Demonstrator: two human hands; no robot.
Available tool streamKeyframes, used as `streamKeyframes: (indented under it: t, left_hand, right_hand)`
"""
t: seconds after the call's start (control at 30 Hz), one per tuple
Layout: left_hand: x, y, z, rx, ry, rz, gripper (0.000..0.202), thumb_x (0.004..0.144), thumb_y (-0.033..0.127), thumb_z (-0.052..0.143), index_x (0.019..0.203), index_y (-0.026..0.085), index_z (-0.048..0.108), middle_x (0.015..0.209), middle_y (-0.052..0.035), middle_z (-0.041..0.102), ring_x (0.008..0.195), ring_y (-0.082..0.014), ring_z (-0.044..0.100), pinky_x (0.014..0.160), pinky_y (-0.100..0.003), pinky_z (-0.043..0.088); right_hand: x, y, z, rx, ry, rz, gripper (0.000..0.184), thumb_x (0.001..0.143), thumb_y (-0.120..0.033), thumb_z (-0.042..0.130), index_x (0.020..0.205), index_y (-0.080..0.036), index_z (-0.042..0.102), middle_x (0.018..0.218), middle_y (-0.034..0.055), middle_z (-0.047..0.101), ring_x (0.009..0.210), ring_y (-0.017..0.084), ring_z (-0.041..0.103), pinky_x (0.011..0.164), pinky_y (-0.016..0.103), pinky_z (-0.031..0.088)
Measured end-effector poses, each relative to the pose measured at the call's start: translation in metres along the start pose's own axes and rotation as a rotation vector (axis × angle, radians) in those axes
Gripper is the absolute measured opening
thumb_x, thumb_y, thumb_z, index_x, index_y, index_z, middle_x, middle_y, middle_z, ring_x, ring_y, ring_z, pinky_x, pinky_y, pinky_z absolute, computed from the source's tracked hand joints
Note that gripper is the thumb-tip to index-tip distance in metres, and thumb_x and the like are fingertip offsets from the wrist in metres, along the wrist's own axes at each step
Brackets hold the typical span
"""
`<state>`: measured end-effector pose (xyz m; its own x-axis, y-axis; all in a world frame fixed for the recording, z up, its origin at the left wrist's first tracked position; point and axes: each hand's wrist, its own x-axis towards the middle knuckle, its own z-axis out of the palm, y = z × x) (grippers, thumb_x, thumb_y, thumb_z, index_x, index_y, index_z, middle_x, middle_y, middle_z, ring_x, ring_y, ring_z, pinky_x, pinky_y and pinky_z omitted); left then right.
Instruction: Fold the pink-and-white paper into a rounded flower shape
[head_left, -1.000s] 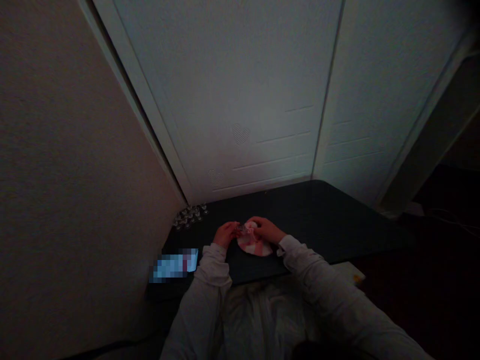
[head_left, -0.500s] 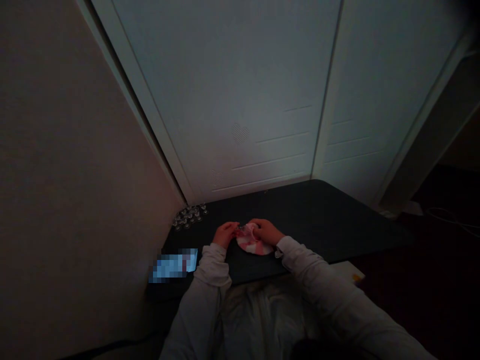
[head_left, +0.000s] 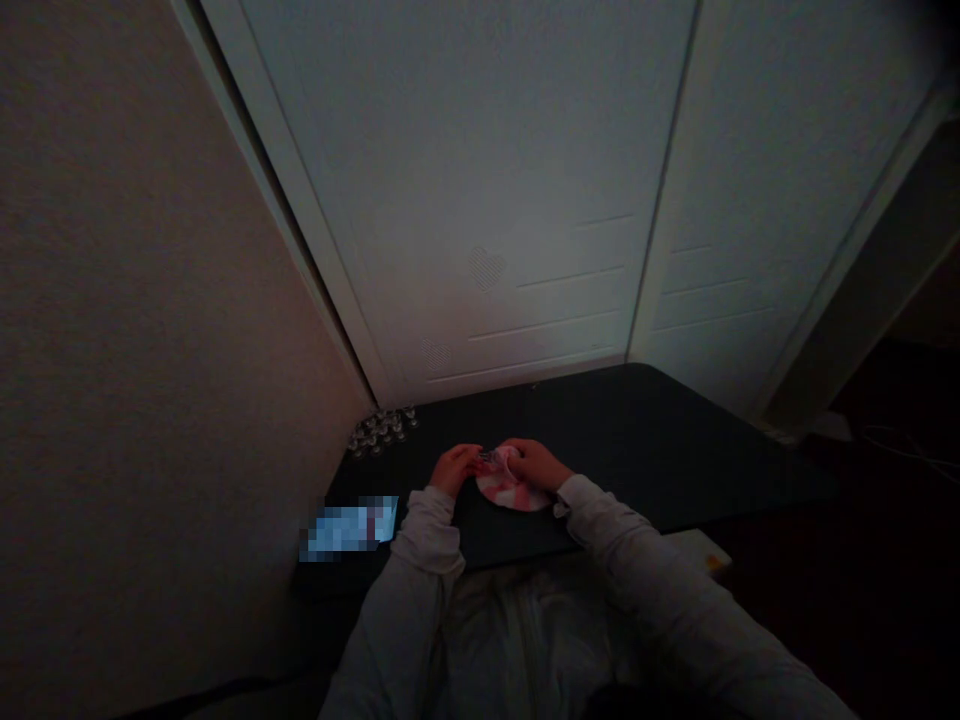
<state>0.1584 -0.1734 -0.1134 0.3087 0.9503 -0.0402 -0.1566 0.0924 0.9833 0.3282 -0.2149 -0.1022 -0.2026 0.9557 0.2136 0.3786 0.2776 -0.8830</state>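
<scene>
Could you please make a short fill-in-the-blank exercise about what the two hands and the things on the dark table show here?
1. Both hands meet over a round pink and ____ cloth piece.
2. The cloth piece lies on a dark ____.
3. A cluster of small shiny pieces sits at the table's far ____ corner.
4. The left hand and right hand come out of long pale ____.

Missing words: white; table; left; sleeves

— What are the hands on?
— The left hand (head_left: 455,467) and right hand (head_left: 537,463) both pinch a pink-and-white cloth (head_left: 512,489) resting on the dark counter (head_left: 660,450).
— Anything nearby?
— A cluster of small clear pieces (head_left: 382,430) sits at the counter's far left corner, and a lit phone (head_left: 352,525) lies near the left sleeve.
</scene>
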Motion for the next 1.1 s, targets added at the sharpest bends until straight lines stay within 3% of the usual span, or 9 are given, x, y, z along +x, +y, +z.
streamKeyframes:
  t: [0.17, 0.47, 0.7, 1.1]
  left_hand:
    - [0.000, 0.001, 0.001, -0.036, 0.014, -0.010, 0.029, 0.057, 0.033, 0.063, 0.075, 0.010, 0.059, 0.060, -0.0023, 0.056, 0.055, -0.0099, 0.052, 0.051, -0.022, 0.040]
    - [-0.001, 0.002, 0.001, -0.043, 0.030, -0.009, 0.032, 0.055, 0.032, 0.065, 0.078, 0.011, 0.057, 0.065, -0.0024, 0.056, 0.059, -0.0102, 0.052, 0.053, -0.023, 0.041]
    - [0.002, -0.002, -0.002, -0.035, 0.007, -0.005, 0.033, 0.056, 0.032, 0.066, 0.080, 0.011, 0.057, 0.065, -0.0028, 0.057, 0.058, -0.0098, 0.052, 0.054, -0.023, 0.041]
    - [0.002, -0.002, -0.003, -0.007, 0.011, -0.013, 0.033, 0.056, 0.033, 0.065, 0.079, 0.011, 0.057, 0.066, -0.0029, 0.058, 0.058, -0.0100, 0.052, 0.057, -0.024, 0.042]
  right_hand:
    - [0.000, 0.000, 0.000, -0.011, 0.033, -0.016, 0.023, 0.068, -0.019, 0.040, 0.081, -0.014, 0.059, 0.073, 0.0016, 0.059, 0.065, 0.012, 0.050, 0.058, 0.021, 0.038]
    - [0.008, 0.013, -0.001, -0.081, 0.321, -0.060, 0.026, 0.067, -0.022, 0.045, 0.091, -0.016, 0.053, 0.090, 0.0036, 0.056, 0.080, 0.014, 0.051, 0.075, 0.026, 0.038]
    - [0.006, 0.009, -0.002, -0.135, 0.230, -0.010, 0.019, 0.068, -0.022, 0.044, 0.082, -0.016, 0.057, 0.074, 0.0015, 0.058, 0.066, 0.012, 0.051, 0.061, 0.023, 0.038]
    - [0.007, 0.009, -0.003, -0.174, 0.131, -0.100, 0.021, 0.072, -0.020, 0.040, 0.083, -0.015, 0.057, 0.079, 0.0028, 0.059, 0.072, 0.013, 0.052, 0.066, 0.022, 0.038]
